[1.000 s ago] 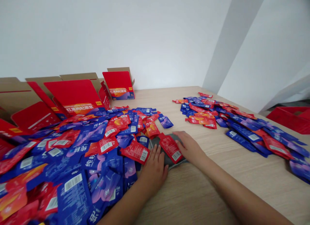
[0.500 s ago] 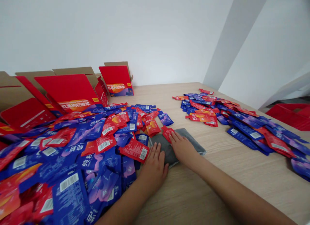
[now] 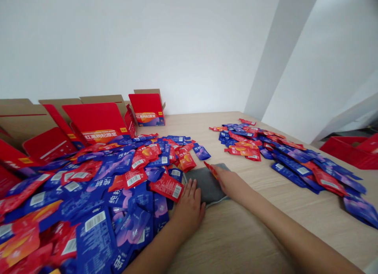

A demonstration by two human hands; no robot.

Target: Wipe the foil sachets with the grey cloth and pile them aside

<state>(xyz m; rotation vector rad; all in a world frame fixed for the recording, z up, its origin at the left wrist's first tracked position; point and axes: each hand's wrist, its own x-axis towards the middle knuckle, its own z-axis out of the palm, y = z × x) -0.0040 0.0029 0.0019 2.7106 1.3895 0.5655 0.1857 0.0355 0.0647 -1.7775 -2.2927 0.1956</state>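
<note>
My left hand (image 3: 189, 209) lies flat with fingers stretched out at the edge of a big heap of red and blue sachets (image 3: 97, 191), its fingertips touching the left end of a grey cloth pad (image 3: 203, 183). My right hand (image 3: 232, 182) rests on the grey pad and pinches a red sachet (image 3: 211, 169), held edge-on at the fingertips. The pad lies on the wooden table (image 3: 254, 226) between the two heaps.
A second, smaller heap of red and blue sachets (image 3: 283, 156) spreads over the right side of the table. Open red cardboard boxes (image 3: 94, 120) stand along the back left, one (image 3: 147, 108) further back. A red crate (image 3: 351, 150) sits beyond the table's right edge.
My right hand has slid the red sachet across the grey pad and lifted it on edge in a pinch. My left hand has stayed put. The camera has tilted slightly.
</note>
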